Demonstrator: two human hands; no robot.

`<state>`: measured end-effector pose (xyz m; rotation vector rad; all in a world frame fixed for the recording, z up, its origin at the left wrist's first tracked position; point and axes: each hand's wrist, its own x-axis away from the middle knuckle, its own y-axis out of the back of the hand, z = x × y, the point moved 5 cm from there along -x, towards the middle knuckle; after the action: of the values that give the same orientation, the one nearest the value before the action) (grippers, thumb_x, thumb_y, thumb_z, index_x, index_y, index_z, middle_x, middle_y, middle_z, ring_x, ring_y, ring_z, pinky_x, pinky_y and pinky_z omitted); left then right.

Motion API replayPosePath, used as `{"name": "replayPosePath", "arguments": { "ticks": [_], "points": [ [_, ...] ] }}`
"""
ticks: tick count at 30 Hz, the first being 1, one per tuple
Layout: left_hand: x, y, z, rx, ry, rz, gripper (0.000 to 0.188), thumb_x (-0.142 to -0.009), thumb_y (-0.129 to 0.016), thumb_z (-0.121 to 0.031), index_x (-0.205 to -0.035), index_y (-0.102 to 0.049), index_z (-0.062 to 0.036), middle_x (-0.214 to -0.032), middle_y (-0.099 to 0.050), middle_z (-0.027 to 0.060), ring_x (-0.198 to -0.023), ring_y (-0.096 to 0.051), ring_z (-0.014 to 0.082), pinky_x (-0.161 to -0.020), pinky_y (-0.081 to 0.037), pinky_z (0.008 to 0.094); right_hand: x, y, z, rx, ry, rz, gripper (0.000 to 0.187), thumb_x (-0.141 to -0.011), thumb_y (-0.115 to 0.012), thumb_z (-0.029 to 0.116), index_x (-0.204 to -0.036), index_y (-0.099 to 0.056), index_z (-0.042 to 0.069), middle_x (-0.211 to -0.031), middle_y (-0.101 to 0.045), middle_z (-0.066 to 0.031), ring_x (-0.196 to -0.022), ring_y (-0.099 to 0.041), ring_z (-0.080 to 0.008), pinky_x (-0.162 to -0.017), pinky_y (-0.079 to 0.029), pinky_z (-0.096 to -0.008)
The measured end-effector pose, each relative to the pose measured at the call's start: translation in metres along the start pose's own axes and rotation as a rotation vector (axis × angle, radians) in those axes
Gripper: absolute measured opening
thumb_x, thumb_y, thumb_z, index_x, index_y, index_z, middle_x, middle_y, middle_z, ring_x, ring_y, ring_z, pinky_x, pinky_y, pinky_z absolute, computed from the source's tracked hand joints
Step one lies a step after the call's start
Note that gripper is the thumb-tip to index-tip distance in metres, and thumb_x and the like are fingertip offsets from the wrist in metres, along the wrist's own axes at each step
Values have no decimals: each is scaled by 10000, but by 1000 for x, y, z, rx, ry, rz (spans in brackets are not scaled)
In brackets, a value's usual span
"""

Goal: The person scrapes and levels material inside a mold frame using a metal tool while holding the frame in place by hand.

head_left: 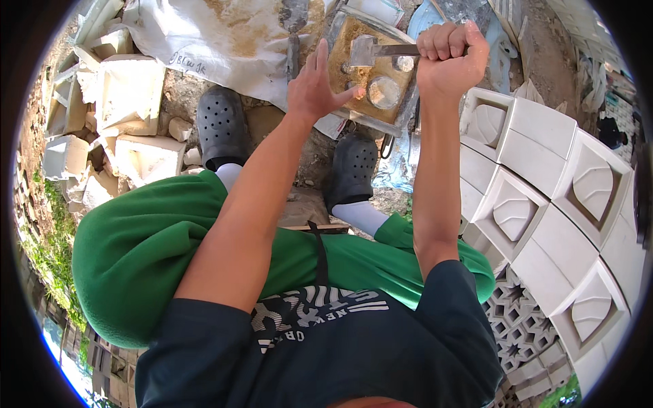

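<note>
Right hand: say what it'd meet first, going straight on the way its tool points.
In the right hand, the tool would likely first meet the tray's left rim, then the left hand; depth is unclear, so it may pass above.

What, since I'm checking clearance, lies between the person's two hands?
Between the left hand and right hand, the head view shows a sandy tray and a flat metal blade.
</note>
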<state>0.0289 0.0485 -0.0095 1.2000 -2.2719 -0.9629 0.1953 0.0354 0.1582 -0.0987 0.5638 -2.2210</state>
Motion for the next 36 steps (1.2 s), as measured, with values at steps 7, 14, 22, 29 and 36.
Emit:
{"name": "replayPosePath", "arguments": {
  "ticks": [7, 14, 22, 29, 36],
  "points": [
    [1, -4, -16, -304, -412, -112, 965, -775, -549, -719, -1363, -429, 38, -1437, -404, 189, -1397, -290, 297, -1133, -151, 554, 24, -5, 61, 116, 129, -49, 451, -874, -504, 228, -519, -242, 136, -459, -253, 4, -429, -203, -112, -432, -194, -305],
    [23, -9, -9, -384, -536, -16, 892, -813, -522, -684, -1327, -472, 43, -1421, -434, 167, -1386, -314, 286, -1142, -147, 537, 45, 35, 23, 107, 153, -166, 435, -860, -514, 106, -507, -260, 121, -469, -291, 14, -407, -250, -95, -409, -252, -291],
    [36, 1, -12, -220, -510, -29, 948, -747, -633, -666, -1343, -424, 42, -1439, -387, 167, -1393, -292, 320, -1144, -123, 555, 62, 33, 30, 52, 255, -306, 451, -857, -548, 106, -510, -260, 108, -445, -304, 5, -423, -271, -96, -418, -226, -299],
    [20, -1, -4, -281, -296, -88, 1265, -631, -623, -800, -1462, -186, 48, -1534, -181, 237, -1444, -126, 381, -1143, -100, 563, 67, 16, 45, 172, 179, -250, 402, -871, -493, 107, -511, -312, 105, -457, -326, 8, -401, -270, -86, -419, -240, -279],
    [10, -11, -1, -236, -285, -2, 1383, -548, -684, -803, -1480, -119, 49, -1535, -128, 274, -1432, -123, 429, -1146, -128, 546, 68, 24, 7, 343, 231, -272, 406, -874, -457, 59, -493, -325, 107, -465, -288, 26, -381, -269, -89, -437, -347, -313]
  ]
}}
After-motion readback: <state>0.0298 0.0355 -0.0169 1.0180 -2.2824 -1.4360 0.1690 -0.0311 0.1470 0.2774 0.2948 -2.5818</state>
